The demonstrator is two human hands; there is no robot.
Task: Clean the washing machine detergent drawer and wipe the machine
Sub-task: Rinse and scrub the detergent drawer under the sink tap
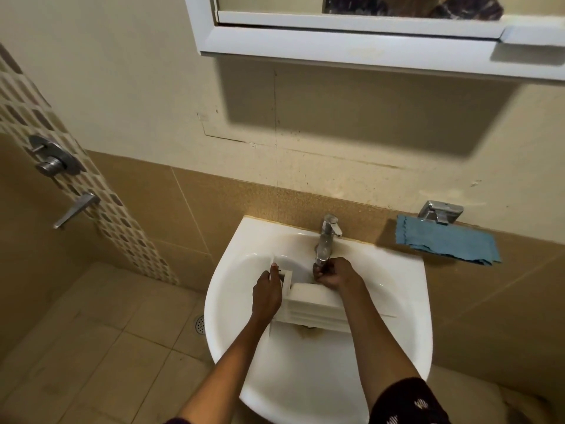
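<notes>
Now one drawer (315, 304) in one sink (406, 301); left hand (266, 293) grips drawer

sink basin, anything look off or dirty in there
Yes: a brownish-yellow stain marks the bottom of the white sink, on the near side of the detergent drawer lying across the basin. Nothing looks spilled or broken.

Beige wall (122, 71), tan floor tiles (91, 347), white cabinet (336, 41)
</notes>
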